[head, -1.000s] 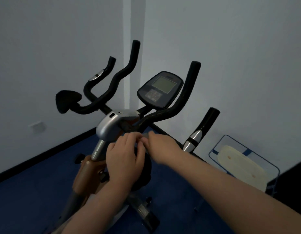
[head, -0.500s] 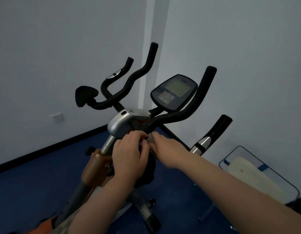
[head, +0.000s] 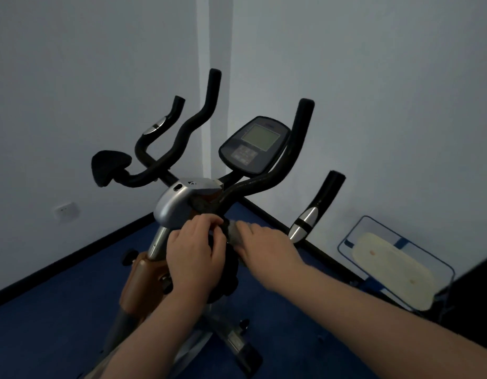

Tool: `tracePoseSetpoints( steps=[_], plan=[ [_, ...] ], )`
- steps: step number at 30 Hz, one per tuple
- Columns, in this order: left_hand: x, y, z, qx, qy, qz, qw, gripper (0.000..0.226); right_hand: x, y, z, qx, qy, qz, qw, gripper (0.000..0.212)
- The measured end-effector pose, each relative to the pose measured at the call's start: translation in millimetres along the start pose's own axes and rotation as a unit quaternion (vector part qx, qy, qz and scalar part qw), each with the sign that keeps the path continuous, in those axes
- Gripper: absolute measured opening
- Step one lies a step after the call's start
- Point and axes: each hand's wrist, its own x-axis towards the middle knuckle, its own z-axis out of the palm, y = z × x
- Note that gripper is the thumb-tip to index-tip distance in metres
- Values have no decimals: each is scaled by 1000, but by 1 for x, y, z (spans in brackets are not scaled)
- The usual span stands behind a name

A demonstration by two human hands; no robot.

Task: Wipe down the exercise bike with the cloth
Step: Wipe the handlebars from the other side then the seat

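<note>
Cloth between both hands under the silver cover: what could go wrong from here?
The grey cloth is bunched small between the left hand and the right hand, so it may wipe little of the bike. It sits close under the silver cover, where it might snag. The console and handlebars higher up could be missed.

You stand in a bare room corner serving as a home gym: exercise bike [head: 209, 203] at centre, blue carpet [head: 59, 310], plain walls, wall socket [head: 66, 212] at left.
</note>
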Motion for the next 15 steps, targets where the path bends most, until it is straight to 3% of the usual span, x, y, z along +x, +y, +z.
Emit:
tracePoseSetpoints(
  steps=[4,7,10,12,15],
  plan=[
    [0,0,-2,-28,-27,67,997,15,-35,38,-7,-13,106,-109,988,39],
    [13,11,0,-53,-79,153,984,17,-38,80,-19,-45,116,-119,985,38],
    [29,29,8,-87,-119,126,981,15,-31,89,-20,11,170,-15,985,29],
    [31,34,14,-117,-141,79,980,11,-33,73,-7,105,243,87,960,26],
    [27,30,18,-140,-141,14,980,12,-39,27,21,217,290,209,908,43]
  ],
)
